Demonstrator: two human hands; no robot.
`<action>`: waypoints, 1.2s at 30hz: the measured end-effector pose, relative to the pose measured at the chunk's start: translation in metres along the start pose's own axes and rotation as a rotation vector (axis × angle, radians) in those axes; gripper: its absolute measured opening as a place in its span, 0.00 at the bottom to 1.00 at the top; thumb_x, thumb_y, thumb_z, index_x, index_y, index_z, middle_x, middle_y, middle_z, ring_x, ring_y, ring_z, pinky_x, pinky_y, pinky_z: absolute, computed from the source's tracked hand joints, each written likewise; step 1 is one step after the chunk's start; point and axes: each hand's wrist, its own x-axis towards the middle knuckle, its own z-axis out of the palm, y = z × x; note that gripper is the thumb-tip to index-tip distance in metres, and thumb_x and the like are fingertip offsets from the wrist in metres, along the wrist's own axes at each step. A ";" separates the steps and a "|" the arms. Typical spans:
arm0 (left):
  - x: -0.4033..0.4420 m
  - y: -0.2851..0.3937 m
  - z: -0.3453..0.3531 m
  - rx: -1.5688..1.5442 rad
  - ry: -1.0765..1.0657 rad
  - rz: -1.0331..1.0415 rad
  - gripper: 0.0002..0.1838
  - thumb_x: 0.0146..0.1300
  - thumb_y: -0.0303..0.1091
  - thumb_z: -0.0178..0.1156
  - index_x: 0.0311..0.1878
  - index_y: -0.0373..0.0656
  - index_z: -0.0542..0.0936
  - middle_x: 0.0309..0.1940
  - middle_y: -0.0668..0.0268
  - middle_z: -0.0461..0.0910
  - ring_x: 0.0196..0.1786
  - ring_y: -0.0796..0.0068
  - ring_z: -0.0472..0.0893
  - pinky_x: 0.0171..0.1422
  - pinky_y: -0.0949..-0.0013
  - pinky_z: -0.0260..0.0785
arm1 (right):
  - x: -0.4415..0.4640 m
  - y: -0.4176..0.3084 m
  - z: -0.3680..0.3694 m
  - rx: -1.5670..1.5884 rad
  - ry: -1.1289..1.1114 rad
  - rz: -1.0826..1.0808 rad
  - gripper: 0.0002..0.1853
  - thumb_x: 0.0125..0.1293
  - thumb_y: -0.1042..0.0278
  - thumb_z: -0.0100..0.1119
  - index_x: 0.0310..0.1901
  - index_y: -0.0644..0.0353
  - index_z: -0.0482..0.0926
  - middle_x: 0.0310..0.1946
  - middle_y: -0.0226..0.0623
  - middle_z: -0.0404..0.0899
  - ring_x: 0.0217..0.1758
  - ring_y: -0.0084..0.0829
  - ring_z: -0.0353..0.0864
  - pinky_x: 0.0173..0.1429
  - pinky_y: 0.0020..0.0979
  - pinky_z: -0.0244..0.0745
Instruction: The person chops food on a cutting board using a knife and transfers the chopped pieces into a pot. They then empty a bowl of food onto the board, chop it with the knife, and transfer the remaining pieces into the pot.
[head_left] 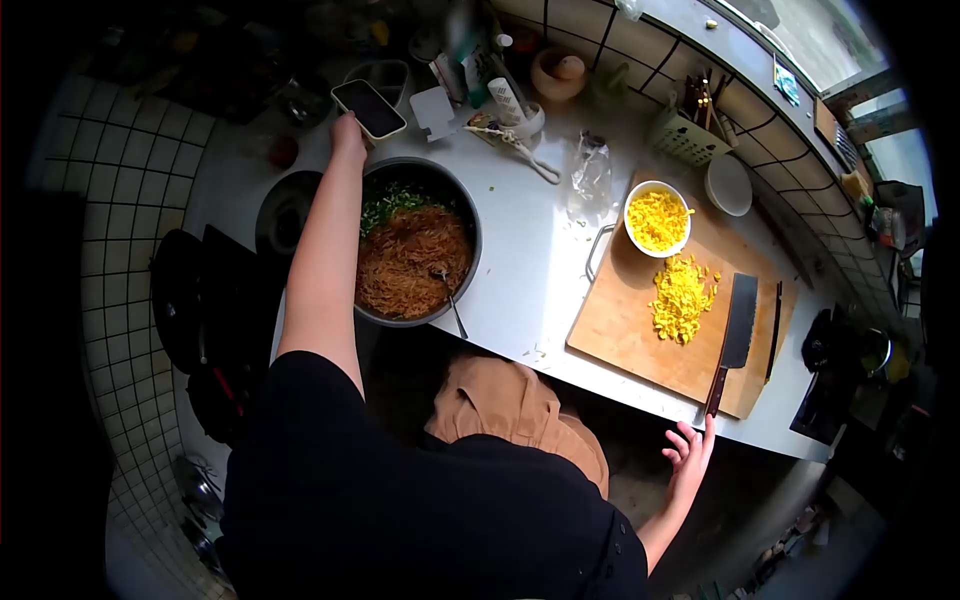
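Left hand [347,138]: closed on the near edge of a dark, flat rectangular object with a pale rim [370,110], fingers partly hidden; located beyond a round grey pot [476,262] of brown shreds [410,265] and chopped greens [388,207].

Right hand [686,452]: fingers spread, nothing held; index fingertip at the handle end of a dark-bladed, brown-handled cleaver [740,320], contact uncertain.

Cleaver: lying on a rectangular wooden board [615,310], beside a loose heap of chopped yellow pieces [682,300].
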 end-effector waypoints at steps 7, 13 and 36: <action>0.025 0.025 0.032 0.110 0.046 0.047 0.16 0.64 0.29 0.48 0.54 0.36 0.74 0.49 0.58 0.79 0.46 0.62 0.82 0.47 0.62 0.78 | -0.003 0.026 -0.003 0.002 0.164 0.105 0.26 0.74 0.58 0.45 0.69 0.56 0.57 0.49 0.42 0.76 0.45 0.28 0.80 0.42 0.25 0.75; 0.081 0.028 0.021 0.325 0.036 0.068 0.21 0.60 0.33 0.50 0.56 0.33 0.73 0.47 0.56 0.79 0.44 0.62 0.82 0.45 0.62 0.78 | 0.054 0.066 -0.038 -0.480 0.326 -0.107 0.21 0.67 0.71 0.55 0.61 0.62 0.68 0.41 0.32 0.78 0.40 0.21 0.76 0.45 0.23 0.73; 0.006 0.065 0.025 0.443 -0.013 0.168 0.18 0.65 0.40 0.50 0.50 0.38 0.77 0.44 0.64 0.80 0.44 0.71 0.79 0.46 0.69 0.72 | 0.142 0.015 -0.024 -0.266 0.205 -0.113 0.17 0.66 0.56 0.58 0.30 0.61 0.70 0.16 0.29 0.66 0.17 0.21 0.66 0.21 0.28 0.64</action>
